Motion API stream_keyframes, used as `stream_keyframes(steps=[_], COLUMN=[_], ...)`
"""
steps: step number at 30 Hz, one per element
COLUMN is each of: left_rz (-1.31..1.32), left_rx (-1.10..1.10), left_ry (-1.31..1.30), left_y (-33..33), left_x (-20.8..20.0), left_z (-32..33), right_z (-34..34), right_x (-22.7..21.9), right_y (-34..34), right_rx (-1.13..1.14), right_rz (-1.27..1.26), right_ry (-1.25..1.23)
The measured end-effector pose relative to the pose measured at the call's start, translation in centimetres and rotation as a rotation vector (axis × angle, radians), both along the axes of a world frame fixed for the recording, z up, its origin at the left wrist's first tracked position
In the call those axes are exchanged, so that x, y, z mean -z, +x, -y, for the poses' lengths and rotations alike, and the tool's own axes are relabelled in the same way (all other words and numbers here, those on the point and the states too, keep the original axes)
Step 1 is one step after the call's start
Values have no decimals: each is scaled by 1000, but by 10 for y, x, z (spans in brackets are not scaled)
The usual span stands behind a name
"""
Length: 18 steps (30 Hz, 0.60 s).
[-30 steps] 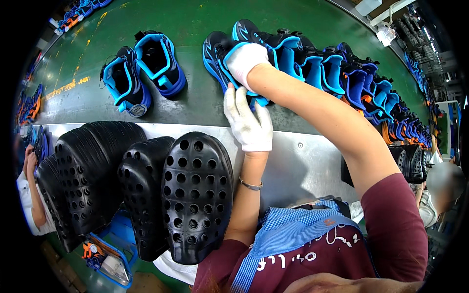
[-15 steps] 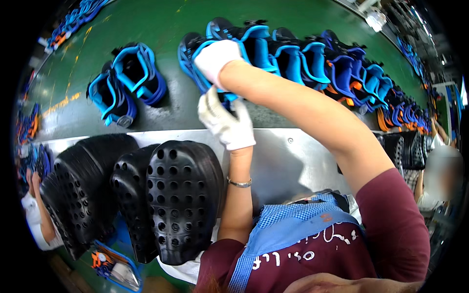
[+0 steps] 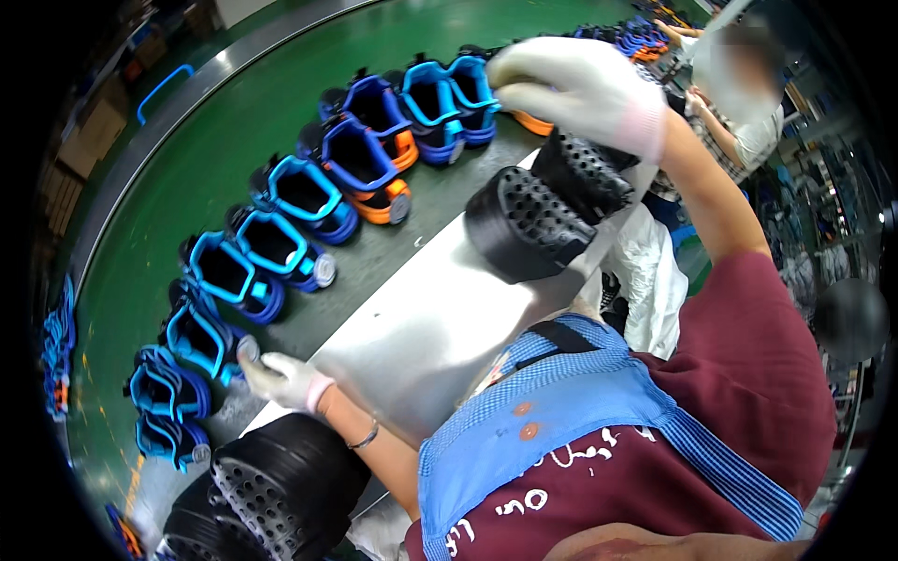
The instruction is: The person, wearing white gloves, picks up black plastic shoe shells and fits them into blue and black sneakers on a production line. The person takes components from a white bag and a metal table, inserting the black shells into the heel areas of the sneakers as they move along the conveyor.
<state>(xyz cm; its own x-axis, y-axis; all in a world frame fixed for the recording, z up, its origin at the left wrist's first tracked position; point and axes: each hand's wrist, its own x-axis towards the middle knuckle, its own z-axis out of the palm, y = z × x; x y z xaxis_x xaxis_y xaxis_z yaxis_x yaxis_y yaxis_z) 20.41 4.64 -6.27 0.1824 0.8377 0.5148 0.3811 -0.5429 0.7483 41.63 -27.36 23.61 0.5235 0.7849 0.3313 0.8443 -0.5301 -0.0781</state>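
Note:
My left hand (image 3: 288, 383), in a white glove, is low on the left, its fingers stretched toward the heel of a black and light-blue shoe (image 3: 198, 335). The fingertips are close to a grey disc at that heel; whether they touch cannot be told. My right hand (image 3: 585, 93), also gloved, is raised at the upper right with fingers loosely bent and apart, and I see nothing in it. Below it are black perforated shoe-shaped pieces (image 3: 528, 224). A curved row of shoes, light blue, dark blue and orange-trimmed (image 3: 360, 159), runs between my hands.
A metal ledge (image 3: 402, 318) runs along the near side of the green belt (image 3: 234, 112). More black perforated pieces (image 3: 281, 477) stand at the lower left. A co-worker (image 3: 739, 103) is at the upper right, and a white cloth-like sheet (image 3: 650, 276) hangs beside the ledge.
My view has turned to the right. My hands, close together at a shoe before, are now far apart: the right at the upper right, the left beside a light-blue shoe.

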Motion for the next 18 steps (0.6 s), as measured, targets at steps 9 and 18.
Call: stream_keyframes(steps=[9, 18], left_rz=[-190, -224], left_rx=[163, 350], left_ry=[-17, 20], left_y=[16, 37], left_x=[-35, -63], left_z=[74, 112], right_z=[153, 179], right_x=[46, 70], right_y=[-59, -37], right_rx=[452, 255], right_rz=[-197, -194], right_ry=[-65, -26])
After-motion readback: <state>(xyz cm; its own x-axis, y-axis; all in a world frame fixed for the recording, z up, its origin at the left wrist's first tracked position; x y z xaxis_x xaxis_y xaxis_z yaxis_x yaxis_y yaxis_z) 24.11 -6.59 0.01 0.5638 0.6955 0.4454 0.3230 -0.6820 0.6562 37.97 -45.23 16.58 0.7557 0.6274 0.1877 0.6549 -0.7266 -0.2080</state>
